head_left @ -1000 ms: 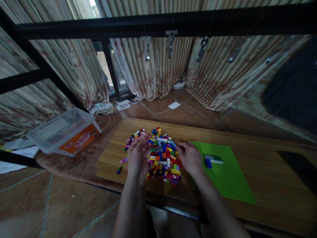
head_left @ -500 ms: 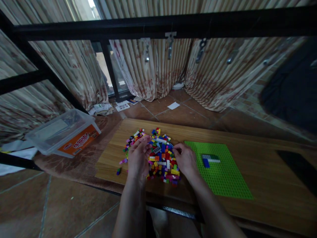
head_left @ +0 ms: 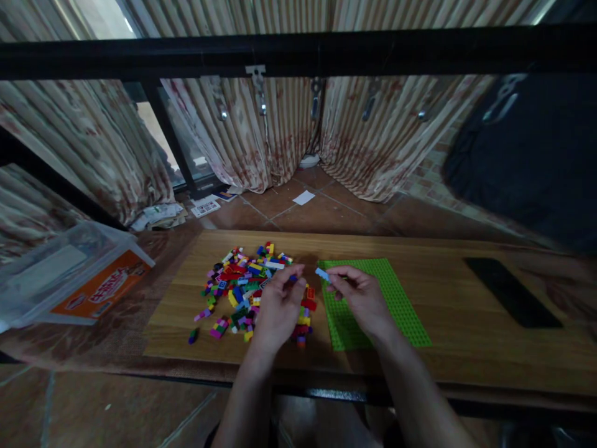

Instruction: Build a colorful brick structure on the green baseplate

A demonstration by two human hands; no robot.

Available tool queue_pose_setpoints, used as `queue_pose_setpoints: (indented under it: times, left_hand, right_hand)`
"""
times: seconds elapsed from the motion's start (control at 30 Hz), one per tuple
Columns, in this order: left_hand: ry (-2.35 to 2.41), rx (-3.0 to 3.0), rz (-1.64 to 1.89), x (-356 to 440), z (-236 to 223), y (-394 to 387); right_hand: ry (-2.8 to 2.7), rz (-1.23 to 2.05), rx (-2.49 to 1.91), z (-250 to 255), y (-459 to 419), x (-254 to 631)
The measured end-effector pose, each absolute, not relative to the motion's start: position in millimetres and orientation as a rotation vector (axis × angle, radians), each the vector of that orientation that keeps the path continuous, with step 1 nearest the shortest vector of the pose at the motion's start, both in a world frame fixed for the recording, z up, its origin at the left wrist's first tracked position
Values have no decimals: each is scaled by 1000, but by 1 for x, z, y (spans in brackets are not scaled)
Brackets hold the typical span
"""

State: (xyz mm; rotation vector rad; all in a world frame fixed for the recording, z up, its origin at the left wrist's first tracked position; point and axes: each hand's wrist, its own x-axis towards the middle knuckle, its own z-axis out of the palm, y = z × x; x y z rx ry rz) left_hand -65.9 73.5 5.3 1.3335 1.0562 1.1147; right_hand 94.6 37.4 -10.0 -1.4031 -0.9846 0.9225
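My right hand [head_left: 366, 298] pinches a light blue brick [head_left: 321, 274] between thumb and fingertips, over the left edge of the green baseplate [head_left: 408, 323]. The bricks seen on that plate earlier are hidden behind this hand. My left hand [head_left: 280, 305] hovers over the right side of a pile of mixed toy bricks [head_left: 237, 292], its fingers curled. A dark blue patch [head_left: 293, 278] shows between its thumb and forefinger; I cannot tell whether it is a held brick or part of the pile.
The wooden tabletop [head_left: 172, 311] carries a flat black object [head_left: 513, 292] at the right. A clear plastic box with an orange label [head_left: 105, 286] stands at the left. Behind the table are a black metal bar [head_left: 289, 53], striped curtains [head_left: 368, 149] and papers [head_left: 303, 198] on the floor.
My right hand has moved from the pile's right edge to over the baseplate, with the light blue brick now plainly visible. The view has swung right. My left hand stays over the pile.
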Motion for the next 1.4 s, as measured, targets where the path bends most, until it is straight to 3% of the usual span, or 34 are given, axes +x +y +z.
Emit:
queue_pose_setpoints:
  times: [0.3, 0.8, 1.0, 1.4]
  left_hand:
    - [968, 1439, 1004, -8, -14, 41]
    - [1210, 1524, 939, 34, -36, 43]
    - [1262, 1487, 1001, 36, -33, 50]
    - [1513, 1864, 595, 49, -20, 47]
  right_hand:
    - [-917, 1186, -1375, -5, 0, 150]
    - [-1264, 615, -1782, -22, -16, 203]
    - [-1255, 609, -1802, -33, -12, 208]
    - [-1249, 646, -1783, -45, 2, 208]
